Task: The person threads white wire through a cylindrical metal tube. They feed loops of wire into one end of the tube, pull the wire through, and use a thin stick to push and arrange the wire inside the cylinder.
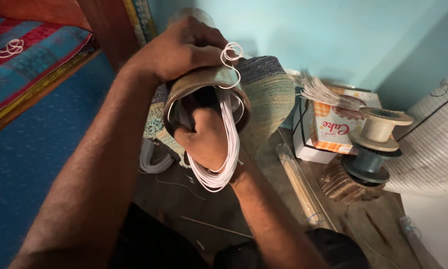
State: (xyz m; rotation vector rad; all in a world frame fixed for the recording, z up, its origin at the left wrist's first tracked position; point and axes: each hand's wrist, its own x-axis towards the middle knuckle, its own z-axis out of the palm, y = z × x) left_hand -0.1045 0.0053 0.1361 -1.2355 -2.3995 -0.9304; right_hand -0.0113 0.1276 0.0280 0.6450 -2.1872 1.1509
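At the far left a red and blue patterned cloth (29, 55) lies over a raised wooden edge, with a small tangle of white cord (7, 49) on it, and a blue carpet (29, 164) spreads below. The person's left hand (184, 47) comes in over the carpet and wraps its fingers tightly around the outside of a brown cylindrical tube (206, 87), held up in the air and tilted so its open mouth faces the camera. A few curls of white wire (232, 55) stick out beside those fingers. The right hand (209, 139) pushes into the mouth of the tube, fingers curled shut inside a coil of white wire loops (219, 174) that hangs around the hand and droops just below the tube's rim. What the fingertips grip inside the tube I cannot tell. Behind the tube stands a rolled woven mat (271, 94), greenish and grey. Further right, against the turquoise wall (333, 35), sits a white and orange cardboard box (328, 132) with a bundle of thin pale strips (323, 92) resting on its top. Long thin sticks (301, 184) lie on the floor before it. Next come stacked empty spools (378, 144), and at the right edge a roll of white mesh (433, 139).
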